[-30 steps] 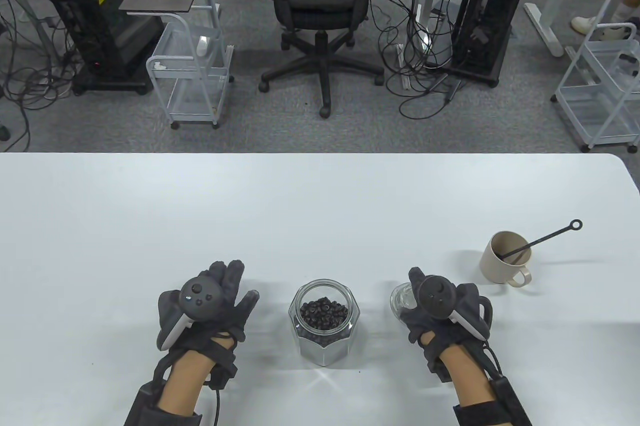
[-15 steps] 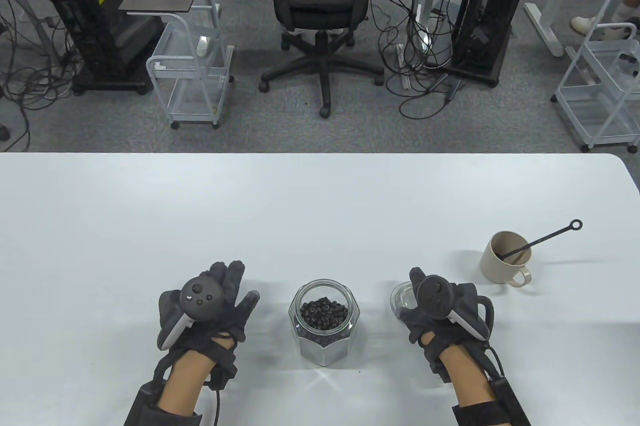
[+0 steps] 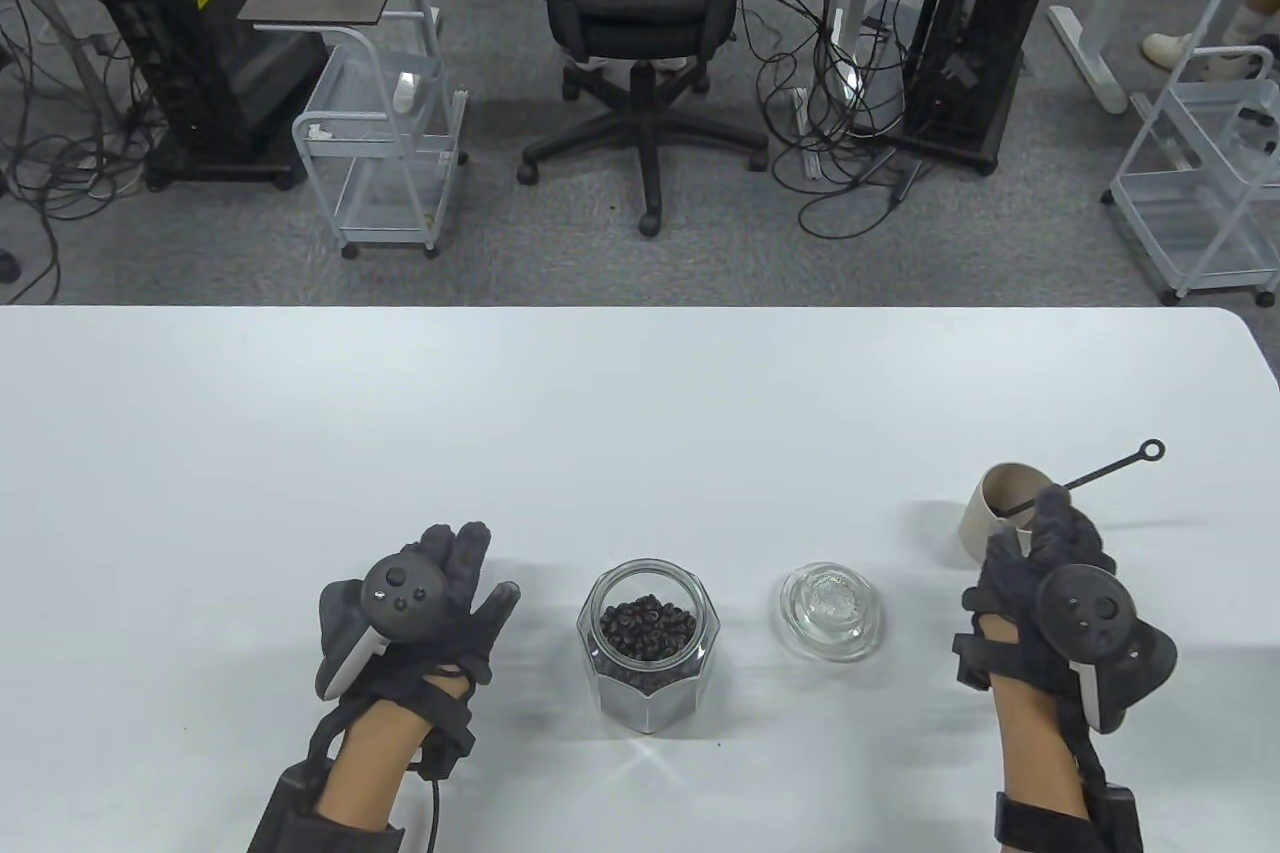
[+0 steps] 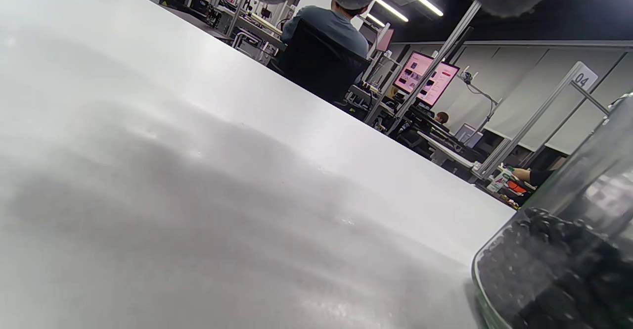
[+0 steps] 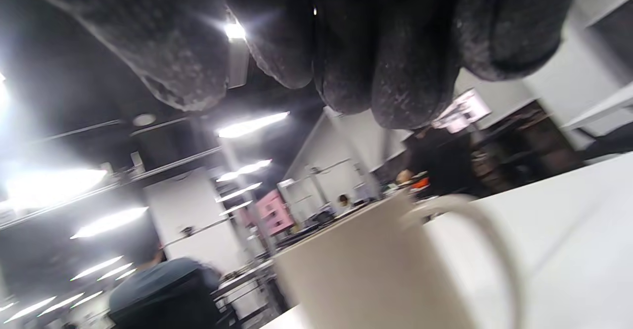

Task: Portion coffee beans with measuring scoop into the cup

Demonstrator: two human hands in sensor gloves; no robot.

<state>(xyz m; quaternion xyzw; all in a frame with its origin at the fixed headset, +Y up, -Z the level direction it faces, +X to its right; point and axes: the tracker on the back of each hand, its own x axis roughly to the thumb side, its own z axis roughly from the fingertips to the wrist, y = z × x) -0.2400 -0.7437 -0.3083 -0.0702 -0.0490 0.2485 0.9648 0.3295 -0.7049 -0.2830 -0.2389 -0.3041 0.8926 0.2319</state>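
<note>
Spanning the lower half of the table view, the white table (image 3: 300, 413) carries everything. Low centre stands the open glass jar (image 3: 648, 643) of coffee beans (image 3: 648, 629), probably heavy, slick and breakable. Its glass lid (image 3: 832, 609) lies just right of it. At lower right, the beige cup (image 3: 985, 503) looks stiff and light. The thin black measuring scoop (image 3: 1110, 467) leans in it, best pinched along its bare handle. The left hand (image 3: 410, 615) rests flat, fingers spread, holding nothing. The right hand (image 3: 1050, 583) reaches over the cup; whether it pinches the scoop, I cannot tell.
</note>
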